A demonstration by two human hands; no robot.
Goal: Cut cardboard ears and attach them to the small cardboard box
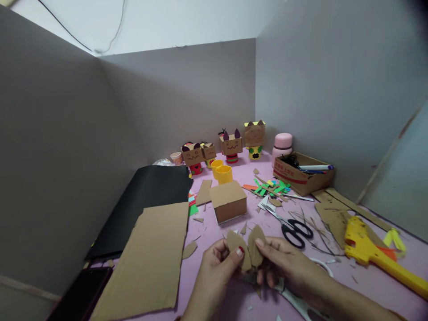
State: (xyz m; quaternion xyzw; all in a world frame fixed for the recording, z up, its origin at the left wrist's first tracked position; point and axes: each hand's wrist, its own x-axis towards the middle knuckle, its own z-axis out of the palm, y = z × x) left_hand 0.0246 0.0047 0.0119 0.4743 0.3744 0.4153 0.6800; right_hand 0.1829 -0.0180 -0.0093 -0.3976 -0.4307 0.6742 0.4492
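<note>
Two leaf-shaped cardboard pieces meet side by side in front of me. My left hand (222, 263) pinches the left cardboard piece (236, 245) between thumb and fingers. The right cardboard piece (256, 245) is gripped by my right hand (281, 258), its thumb on the piece's face. White-handled scissors (294, 303) lie under my right hand, partly hidden by it. Just beyond the hands stands a small closed cardboard box (228, 200). A similar leaf-shaped cutout (190, 250) rests on the table to the left.
Black-handled scissors (292, 227) and a yellow glue gun (374, 254) lie right. A cardboard sheet (150, 263) overlaps black sheets (150, 187) at left, near a phone (80, 294). Behind are yellow rings (224, 174), box-headed figures (231, 145), a pen box (301, 174) and a pink flask (282, 145).
</note>
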